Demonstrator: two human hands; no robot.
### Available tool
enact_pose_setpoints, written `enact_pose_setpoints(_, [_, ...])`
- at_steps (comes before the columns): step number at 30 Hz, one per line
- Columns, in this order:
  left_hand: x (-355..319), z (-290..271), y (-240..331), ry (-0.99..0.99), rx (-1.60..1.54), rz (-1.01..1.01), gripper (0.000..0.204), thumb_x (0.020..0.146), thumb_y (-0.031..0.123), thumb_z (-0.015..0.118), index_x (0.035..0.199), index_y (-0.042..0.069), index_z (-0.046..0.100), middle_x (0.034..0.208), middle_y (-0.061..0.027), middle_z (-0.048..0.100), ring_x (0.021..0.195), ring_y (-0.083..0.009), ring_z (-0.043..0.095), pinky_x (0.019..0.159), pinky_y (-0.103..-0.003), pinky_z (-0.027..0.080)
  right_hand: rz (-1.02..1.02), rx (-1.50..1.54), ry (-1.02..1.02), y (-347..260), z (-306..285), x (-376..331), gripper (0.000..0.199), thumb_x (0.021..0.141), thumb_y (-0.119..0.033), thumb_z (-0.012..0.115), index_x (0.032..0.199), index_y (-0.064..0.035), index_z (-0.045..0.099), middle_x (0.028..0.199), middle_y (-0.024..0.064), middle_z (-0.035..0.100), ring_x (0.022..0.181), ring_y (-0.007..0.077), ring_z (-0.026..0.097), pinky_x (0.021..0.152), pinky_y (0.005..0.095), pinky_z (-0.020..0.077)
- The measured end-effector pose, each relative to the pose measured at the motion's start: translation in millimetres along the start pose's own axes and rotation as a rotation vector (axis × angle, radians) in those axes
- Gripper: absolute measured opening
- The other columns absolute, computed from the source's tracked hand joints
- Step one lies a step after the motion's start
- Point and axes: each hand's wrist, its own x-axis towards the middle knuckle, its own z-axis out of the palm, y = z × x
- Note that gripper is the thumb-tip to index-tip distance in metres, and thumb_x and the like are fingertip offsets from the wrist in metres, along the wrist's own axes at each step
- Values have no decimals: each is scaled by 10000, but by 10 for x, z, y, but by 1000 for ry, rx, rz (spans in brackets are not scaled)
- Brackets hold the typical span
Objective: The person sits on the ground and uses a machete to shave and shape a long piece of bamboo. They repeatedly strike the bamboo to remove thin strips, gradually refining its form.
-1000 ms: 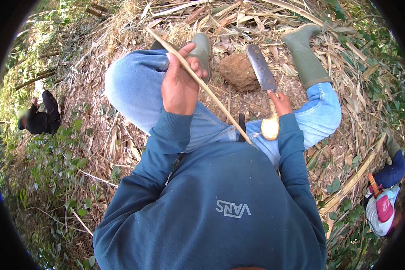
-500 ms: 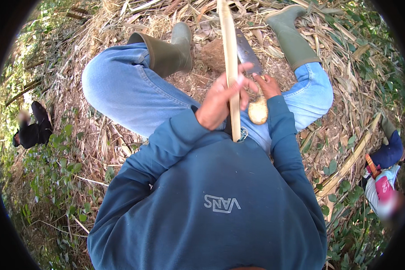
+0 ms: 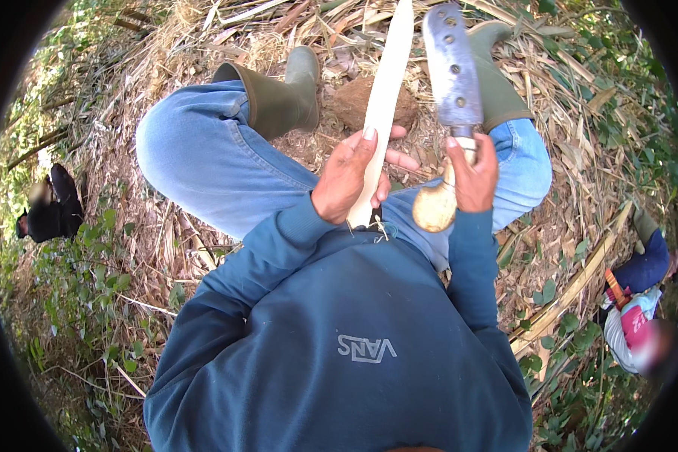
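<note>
A long pale strip of split bamboo (image 3: 391,75) slants up and away from my waist, its near end close to the front of my sweater. My left hand (image 3: 340,177) holds it, thumb on the face and fingers passing behind, some stretched past the edge. To the right, my right hand (image 3: 477,175) is closed round the neck of a machete (image 3: 453,75). Its broad steel blade, with several round marks or holes, points away from me. The rounded, light wooden handle end (image 3: 434,209) hangs toward my lap. Blade and strip are apart.
A brown block or stump (image 3: 350,104) is on the ground between my green boots (image 3: 301,90). Dry leaves and bamboo scraps cover the ground. A long bamboo pole (image 3: 576,282) lies at right. One person (image 3: 62,207) is at far left, another (image 3: 640,301) at far right.
The machete has come up and toward the right, its blade now higher and nearer. The bamboo strip has tilted, its far end moving right and its pale, wide face now showing. My right hand moved right.
</note>
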Motion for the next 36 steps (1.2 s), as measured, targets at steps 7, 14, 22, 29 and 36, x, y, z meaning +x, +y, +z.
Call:
enact_pose_setpoints(7, [50, -107, 192, 73, 88, 29, 493, 1073, 388, 340, 1340, -7, 467, 915, -138, 690, 461, -71, 506, 410, -206, 436, 159, 325, -255, -467, -36, -103, 143, 858, -96, 682, 922, -5, 591, 754, 62, 627, 608, 119, 575, 563, 269, 455])
enact_pose_setpoints(14, [68, -342, 121, 110, 222, -5, 321, 1069, 274, 388, 1262, 32, 472, 815, -75, 618, 448, -80, 483, 369, -215, 375, -200, -266, -355, -435, 154, -366, 248, 777, -148, 717, 948, -48, 566, 751, 179, 630, 690, 378, 648, 622, 436, 494])
enact_pose_setpoints(22, [51, -429, 26, 227, 181, -191, 153, 1049, 145, 361, 1176, 84, 422, 742, -3, 437, 461, -72, 366, 366, -243, 332, -234, -570, -408, -346, 431, -343, 282, 752, -165, 710, 972, -67, 564, 791, 205, 658, 767, 429, 645, 655, 511, 497])
enact_pose_setpoints(29, [73, -514, -92, 248, 334, -178, 180, 1048, 151, 391, 1209, 77, 423, 728, 0, 441, 489, -66, 379, 396, -246, 339, -176, -643, -359, -78, 741, -179, 279, 757, -184, 710, 990, -80, 595, 768, 204, 669, 764, 430, 652, 676, 517, 509])
enact_pose_setpoints(36, [98, -577, -250, 242, 385, -152, 174, 1056, 159, 386, 1192, 66, 442, 695, 27, 391, 451, -43, 295, 366, -233, 265, -49, -655, -384, -184, 887, 202, 264, 795, -259, 680, 989, -95, 605, 834, 226, 692, 824, 443, 667, 734, 525, 524])
